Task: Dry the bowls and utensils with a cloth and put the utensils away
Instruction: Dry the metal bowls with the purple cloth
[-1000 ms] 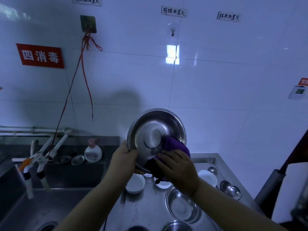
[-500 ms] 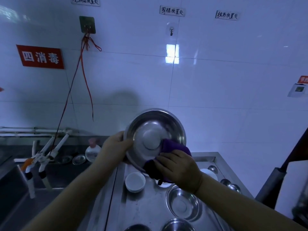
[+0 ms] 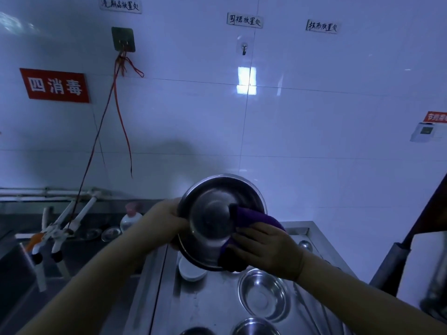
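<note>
A large steel bowl (image 3: pixel 212 213) is held up on edge above the counter, its inside facing me. My left hand (image 3: pixel 167 218) grips its left rim. With my right hand (image 3: pixel 266 250) I press a purple cloth (image 3: pixel 251 220) against the bowl's lower right inside and rim. On the steel counter (image 3: pixel 208 303) below lie a steel bowl (image 3: pixel 264 294), a white bowl (image 3: pixel 191 270) partly hidden under the held bowl, and a ladle (image 3: pixel 305 245) at the right.
Two more steel bowls (image 3: pixel 256 326) sit at the counter's near edge. Thin metal utensils (image 3: pixel 312 308) lie along the right side. A dark sink (image 3: pixel 31 281) with taps (image 3: pixel 60 230) and a soap bottle (image 3: pixel 130 217) is at left. The tiled wall stands close behind.
The view has dropped and shifted. My right hand moved the cloth a little to the right and lower along the bowl's rim. My left hand keeps its grip.
</note>
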